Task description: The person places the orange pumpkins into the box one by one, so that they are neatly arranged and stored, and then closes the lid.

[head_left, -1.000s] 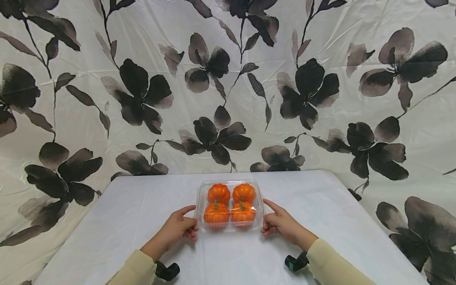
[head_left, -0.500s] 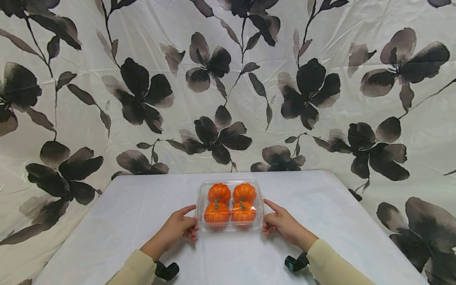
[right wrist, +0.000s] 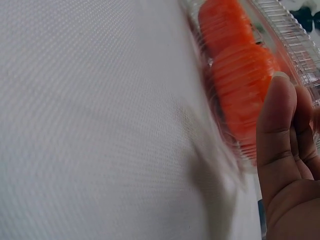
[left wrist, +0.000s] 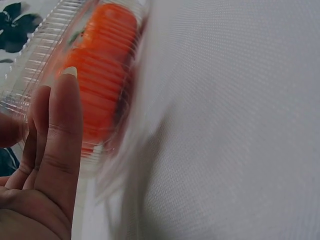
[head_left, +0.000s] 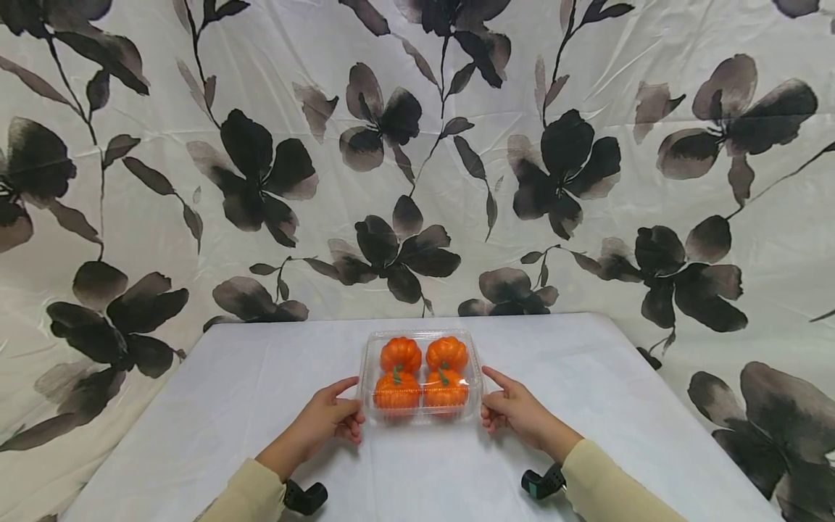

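A clear plastic clamshell box (head_left: 421, 417) sits on the white-covered table, its ribbed lid down over several small orange pumpkins (head_left: 446, 388) with green stems. At the box's left side is my left hand (head_left: 329, 413), index finger reaching along the edge and the other fingertips near the front corner. My right hand (head_left: 522, 415) mirrors it on the right side. In the left wrist view, straight fingers (left wrist: 65, 125) stand against the ribbed plastic, overlapping the orange pumpkins. The right wrist view shows similarly straight fingers (right wrist: 277, 120) beside the box.
White cloth (head_left: 417, 478) covers the table, whose far edge lies just behind the box. A hanging sheet with dark printed flowers (head_left: 404, 254) forms the backdrop. Black wrist cameras (head_left: 305, 497) are strapped below both sleeves.
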Available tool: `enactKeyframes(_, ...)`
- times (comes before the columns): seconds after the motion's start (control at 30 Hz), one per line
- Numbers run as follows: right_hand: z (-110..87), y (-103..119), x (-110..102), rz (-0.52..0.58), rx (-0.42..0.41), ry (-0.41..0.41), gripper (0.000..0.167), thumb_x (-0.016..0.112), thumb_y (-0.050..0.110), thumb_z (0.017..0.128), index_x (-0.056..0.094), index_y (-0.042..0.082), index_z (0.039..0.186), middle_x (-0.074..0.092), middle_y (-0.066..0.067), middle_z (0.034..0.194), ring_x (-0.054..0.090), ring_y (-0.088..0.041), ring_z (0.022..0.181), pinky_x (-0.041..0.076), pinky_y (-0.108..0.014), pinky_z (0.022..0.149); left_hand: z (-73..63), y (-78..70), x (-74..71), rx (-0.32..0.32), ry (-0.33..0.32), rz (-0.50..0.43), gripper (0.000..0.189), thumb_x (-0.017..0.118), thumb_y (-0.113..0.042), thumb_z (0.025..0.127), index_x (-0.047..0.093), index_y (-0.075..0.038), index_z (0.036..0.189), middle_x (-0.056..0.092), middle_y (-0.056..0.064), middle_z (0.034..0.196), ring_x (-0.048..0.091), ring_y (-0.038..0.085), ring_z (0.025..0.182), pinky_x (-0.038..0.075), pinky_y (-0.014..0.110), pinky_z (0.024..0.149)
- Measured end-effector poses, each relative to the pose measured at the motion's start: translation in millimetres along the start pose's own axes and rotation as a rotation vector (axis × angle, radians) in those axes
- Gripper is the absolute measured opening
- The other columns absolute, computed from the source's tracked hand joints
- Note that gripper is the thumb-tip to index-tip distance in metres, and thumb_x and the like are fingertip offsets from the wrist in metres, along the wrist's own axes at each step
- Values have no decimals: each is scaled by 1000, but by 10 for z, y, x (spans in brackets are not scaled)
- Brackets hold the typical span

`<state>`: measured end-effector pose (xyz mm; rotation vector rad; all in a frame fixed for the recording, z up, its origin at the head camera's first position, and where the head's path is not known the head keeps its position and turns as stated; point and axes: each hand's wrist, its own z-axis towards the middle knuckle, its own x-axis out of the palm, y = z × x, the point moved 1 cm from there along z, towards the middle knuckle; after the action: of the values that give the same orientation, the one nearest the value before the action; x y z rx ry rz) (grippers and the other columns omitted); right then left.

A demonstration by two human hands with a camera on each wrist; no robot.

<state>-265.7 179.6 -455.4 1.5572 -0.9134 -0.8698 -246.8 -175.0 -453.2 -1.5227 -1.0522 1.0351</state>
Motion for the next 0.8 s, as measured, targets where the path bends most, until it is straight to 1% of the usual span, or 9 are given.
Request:
enactKeyframes(0.27,-14,2,-11,10,2,7,67,48,12,99,12,11,156,63,-5,77,62,-16,70,59,-30,68,4,2,0,-9,19,-9,64,52,-14,98,20,-5,153,67,13,83,63,19,62,61,39,66)
enactKeyframes(0.47,-20,0,-43,2,-3,7,67,51,18,99,15,11,155,62,-5,78,62,-16,71,58,-30,68,2,-21,-5,-18,17,23,64,51,-15,98,19,-5,153,67,15,84,64,19,64,61,39,67)
enactKeyframes(0.67,-20,-18,-88,-47,5,-28,66,53,32,99,24,9,153,62,-9,86,63,-17,73,59,-31,70,26,-47,-50,-11,7,55,65,51,-13,97,19,-5,153,66,13,81,64,19,63,61,39,66)
enactKeyframes(0.73,-13,-16,-102,-78,1,-50,65,53,35,98,27,8,152,61,-11,90,64,-19,75,59,-33,71,48,-56,-70,-12,-9,75,66,52,-14,97,19,-5,153,65,12,80,64,20,63,61,39,65)
enactKeyframes(0.8,-2,-9,-115,-133,-4,-82,64,53,36,98,30,7,150,61,-12,93,64,-20,76,59,-35,72,68,-67,-89,-17,-28,103,66,52,-15,97,19,-5,153,65,12,80,63,20,63,60,39,64)
